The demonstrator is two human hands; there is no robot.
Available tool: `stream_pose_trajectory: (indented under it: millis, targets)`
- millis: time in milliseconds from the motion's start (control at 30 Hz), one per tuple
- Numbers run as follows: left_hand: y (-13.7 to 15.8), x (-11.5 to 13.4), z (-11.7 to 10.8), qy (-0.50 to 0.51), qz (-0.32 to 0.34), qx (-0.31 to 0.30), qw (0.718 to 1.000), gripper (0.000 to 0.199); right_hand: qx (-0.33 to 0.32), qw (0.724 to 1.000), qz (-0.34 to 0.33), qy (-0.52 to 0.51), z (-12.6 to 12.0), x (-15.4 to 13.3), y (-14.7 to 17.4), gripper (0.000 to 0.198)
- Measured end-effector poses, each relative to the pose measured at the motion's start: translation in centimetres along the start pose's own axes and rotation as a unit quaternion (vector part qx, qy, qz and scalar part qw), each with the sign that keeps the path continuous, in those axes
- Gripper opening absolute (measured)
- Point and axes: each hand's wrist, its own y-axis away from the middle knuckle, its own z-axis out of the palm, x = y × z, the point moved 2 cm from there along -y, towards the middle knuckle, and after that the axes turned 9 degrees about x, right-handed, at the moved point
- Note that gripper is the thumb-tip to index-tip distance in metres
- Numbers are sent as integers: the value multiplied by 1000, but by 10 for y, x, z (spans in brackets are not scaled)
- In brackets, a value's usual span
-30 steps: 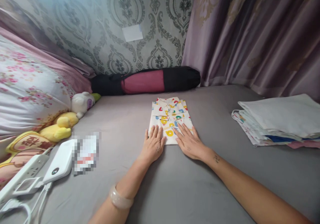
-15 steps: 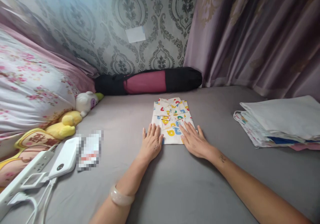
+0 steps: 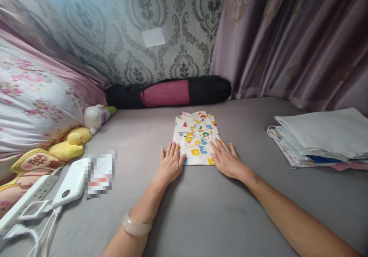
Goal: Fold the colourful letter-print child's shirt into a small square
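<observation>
The folded printed shirt [image 3: 196, 137] lies flat mid-bed on the grey sheet [image 3: 207, 211], the left hand [image 3: 170, 164] and right hand [image 3: 227, 159] pressing its near corners with fingers spread flat, gripping nothing; smoothing looks nearly done, so lifting it needs fingers slid underneath.

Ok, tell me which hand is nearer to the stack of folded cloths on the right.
Right. The right hand lies flat at the folded printed shirt's near right corner, on the stack of folded cloths' side; the left hand lies at the shirt's left corner, farther away.
</observation>
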Motion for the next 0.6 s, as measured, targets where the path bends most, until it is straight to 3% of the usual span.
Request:
stream_pose_trajectory:
  millis: [233, 433, 600]
  targets:
    - [-1, 6, -14, 11, 15, 33, 999, 56, -14, 1000, 4, -7, -2, 1, -2, 60]
    - [3, 20, -25, 77, 137, 48, 986, 58, 29, 999, -27, -8, -7, -5, 0, 59]
    - [7, 29, -30, 131, 194, 45, 971, 53, 12, 993, -112, -39, -11, -27, 9, 57]
